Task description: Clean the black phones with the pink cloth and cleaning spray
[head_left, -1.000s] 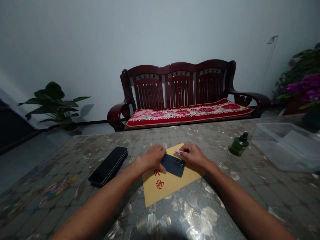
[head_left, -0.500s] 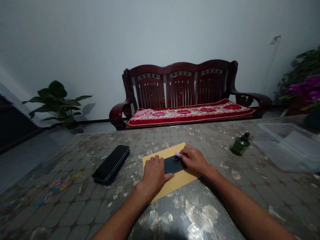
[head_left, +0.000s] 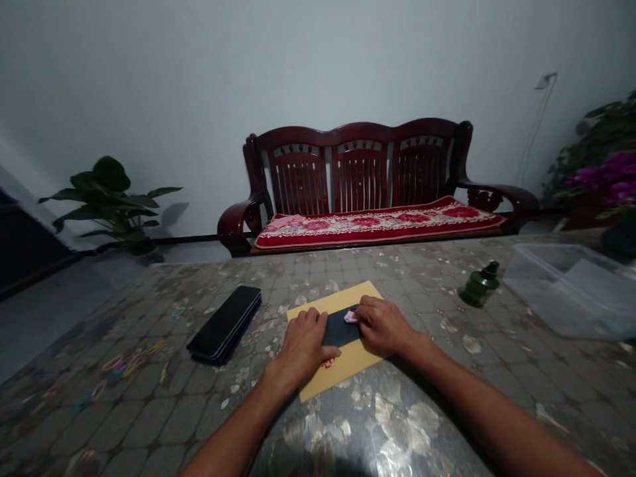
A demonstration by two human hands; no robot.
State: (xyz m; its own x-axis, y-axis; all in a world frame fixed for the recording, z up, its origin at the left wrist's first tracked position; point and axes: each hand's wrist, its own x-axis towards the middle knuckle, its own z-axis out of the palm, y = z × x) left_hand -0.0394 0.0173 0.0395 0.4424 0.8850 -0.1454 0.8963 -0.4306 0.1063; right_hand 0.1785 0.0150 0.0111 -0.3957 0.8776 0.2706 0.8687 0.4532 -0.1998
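Observation:
A dark phone (head_left: 336,328) lies flat on a yellow sheet (head_left: 342,369) in the middle of the table. My left hand (head_left: 304,341) steadies its left end, fingers along the far side and thumb along the near edge. Between the fingertips of my right hand (head_left: 385,323) is a small folded pinkish cloth (head_left: 350,317), pressed against the phone's upper face. That hand covers the phone's right end. Red markings (head_left: 330,362) show on the sheet beside my left thumb.
Left of the sheet sits a stack of dark phones (head_left: 226,323), with colourful rubber bands (head_left: 126,364) farther left. A green spray bottle (head_left: 479,285) and a clear plastic box (head_left: 546,298) stand at the right. Beyond the table is a wooden bench (head_left: 358,159).
My right hand has lowered the pinkish cloth slightly, and more of it shows on the phone. Red markings have come into view by my left thumb.

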